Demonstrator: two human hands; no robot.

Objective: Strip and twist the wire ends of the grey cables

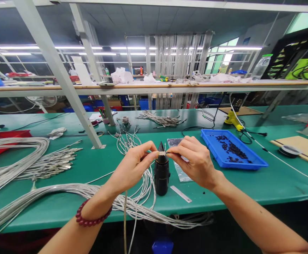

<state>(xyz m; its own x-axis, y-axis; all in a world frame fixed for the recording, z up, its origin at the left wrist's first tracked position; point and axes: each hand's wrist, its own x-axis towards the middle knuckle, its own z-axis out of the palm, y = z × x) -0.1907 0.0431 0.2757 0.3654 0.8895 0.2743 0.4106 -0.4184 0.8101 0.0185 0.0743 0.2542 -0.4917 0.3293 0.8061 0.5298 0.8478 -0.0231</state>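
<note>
My left hand [134,165] pinches one end of a small pale connector [162,153], with a cable [125,218] hanging below the hand. At the connector's other side, the fingertips of my right hand [193,158] are pressed together on a thin dark piece too small to make out. Both hands meet just in front of the pointed tip of a black upright tool [161,176], which stands on the green table [209,190]. Whether the connector touches the tip cannot be told. A red bead bracelet circles my left wrist.
Bundled grey cables [74,190] spread over the left and front edge. A blue tray [260,164] of small black parts lies right, near a yellow tool [232,118]. A steel ruler [181,193] and plastic bag [183,173] flank the black tool. Slanted shelf posts [61,81] rise behind.
</note>
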